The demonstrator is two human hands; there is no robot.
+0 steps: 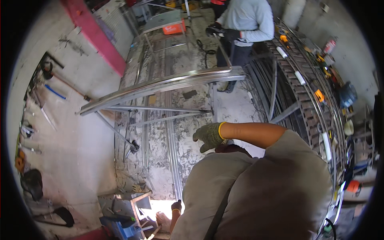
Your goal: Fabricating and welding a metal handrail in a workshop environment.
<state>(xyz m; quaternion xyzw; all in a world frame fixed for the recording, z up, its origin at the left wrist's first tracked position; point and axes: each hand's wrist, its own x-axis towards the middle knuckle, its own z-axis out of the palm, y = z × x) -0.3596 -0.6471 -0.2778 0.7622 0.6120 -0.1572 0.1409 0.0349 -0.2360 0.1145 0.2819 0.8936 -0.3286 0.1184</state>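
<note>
My right hand (209, 137), in a grey knitted glove with a yellow cuff, reaches left across my front. Its fingers and thumb are apart, and nothing shows between them. Beyond it, bright metal tubes (168, 85) lie across a stand of thin metal bars (160, 109). Low in the picture is my left hand (176, 206), in a dark glove with a yellow cuff. It meets the near end of long metal profiles (172, 160) running along the floor; its fingers are too small and dark to make out.
A co-worker (250, 20) in dark gloves stands at the back, holding a metal bar. On the right, a rack (294, 92) carries dark lengths of metal. A small table (162, 21) stands far back. Tools hang on the left wall (88, 144). A blue machine (126, 230) is at lower left.
</note>
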